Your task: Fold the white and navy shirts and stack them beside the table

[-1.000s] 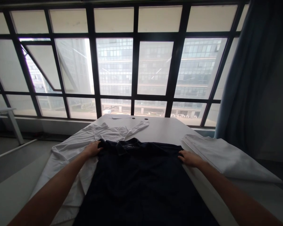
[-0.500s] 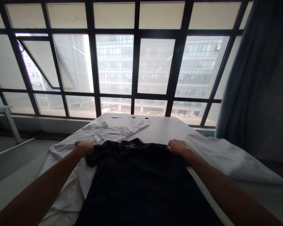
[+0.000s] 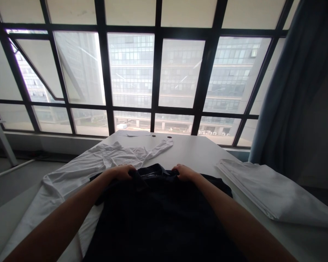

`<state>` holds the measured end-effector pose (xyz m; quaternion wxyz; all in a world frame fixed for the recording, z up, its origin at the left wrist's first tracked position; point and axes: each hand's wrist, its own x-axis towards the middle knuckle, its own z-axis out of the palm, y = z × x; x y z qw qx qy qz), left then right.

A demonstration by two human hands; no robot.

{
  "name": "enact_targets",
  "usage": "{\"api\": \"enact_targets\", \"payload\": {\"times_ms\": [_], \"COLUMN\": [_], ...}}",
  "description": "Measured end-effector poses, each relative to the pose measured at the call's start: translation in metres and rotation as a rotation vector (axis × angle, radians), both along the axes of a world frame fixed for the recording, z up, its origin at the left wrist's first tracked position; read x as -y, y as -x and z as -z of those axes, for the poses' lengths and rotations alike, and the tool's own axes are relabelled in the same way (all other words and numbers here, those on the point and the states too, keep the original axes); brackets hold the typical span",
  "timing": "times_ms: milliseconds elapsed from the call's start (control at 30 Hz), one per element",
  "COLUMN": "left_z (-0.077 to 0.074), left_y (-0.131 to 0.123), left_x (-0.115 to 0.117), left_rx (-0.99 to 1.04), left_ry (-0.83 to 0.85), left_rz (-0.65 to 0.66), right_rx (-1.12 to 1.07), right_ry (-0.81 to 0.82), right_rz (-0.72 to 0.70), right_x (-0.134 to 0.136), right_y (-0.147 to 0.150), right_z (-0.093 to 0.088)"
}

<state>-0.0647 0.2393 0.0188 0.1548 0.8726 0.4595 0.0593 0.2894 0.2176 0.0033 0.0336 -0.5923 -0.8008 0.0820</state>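
Note:
A black collared shirt (image 3: 161, 214) lies spread in front of me, its collar pointing toward the window. At the left side of the collar, my left hand (image 3: 123, 172) is closed on the fabric. My right hand (image 3: 183, 172) pinches the cloth on the collar's right side. Both sleeves reach out past my wrists, and my forearms cover parts of the shirt. Under its left edge and beyond it spreads a crumpled white garment (image 3: 125, 153) with one sleeve stretched to the right.
A folded white cloth (image 3: 276, 193) rests on the right of the white table (image 3: 196, 149). Paper (image 3: 133, 133) lies at the table's far end. Behind stands a black-framed window wall (image 3: 155, 72), with a dark curtain (image 3: 284, 91) at right. Another table (image 3: 5, 142) shows at far left.
Both hands have moved inward from the shirt's shoulders or sleeves to the two sides of the collar. The shirt's sleeves now lie released. The view has shifted slightly.

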Motion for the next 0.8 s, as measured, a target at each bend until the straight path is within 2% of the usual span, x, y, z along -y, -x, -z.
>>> {"api": "enact_targets", "payload": {"times_ms": [100,167,233,300,433,567,633,800], "left_z": [-0.005,-0.007,-0.007,-0.007,-0.016,-0.027,-0.030,-0.031], "left_y": [0.000,-0.005,-0.012,-0.019,-0.031,-0.044,-0.052,-0.066], "left_x": [0.003,0.008,0.011,0.013,0.009,-0.004,-0.011,-0.031], "left_rx": [0.003,0.028,0.057,0.089,0.273,0.442,0.469,0.457], "left_ry": [0.189,0.173,0.084,0.012,-0.014,-0.076,-0.139,-0.304], "left_rz": [0.095,0.076,0.024,-0.004,0.037,0.025,0.024,-0.081], "right_rx": [-0.063,-0.129,-0.226,-0.404,-0.702,-0.684,-0.633,-0.434], "right_ry": [-0.066,-0.105,-0.118,-0.063,0.160,0.330,0.284,0.058], "right_rz": [-0.042,-0.061,-0.075,-0.083,-0.129,-0.116,-0.106,-0.276], "right_x": [-0.006,-0.010,-0.014,-0.016,-0.017,-0.018,-0.019,-0.024], "right_y": [-0.001,0.001,0.005,0.011,0.021,0.029,0.034,0.041], "right_z": [0.013,0.021,0.024,0.023,0.011,0.003,0.003,-0.002]}}
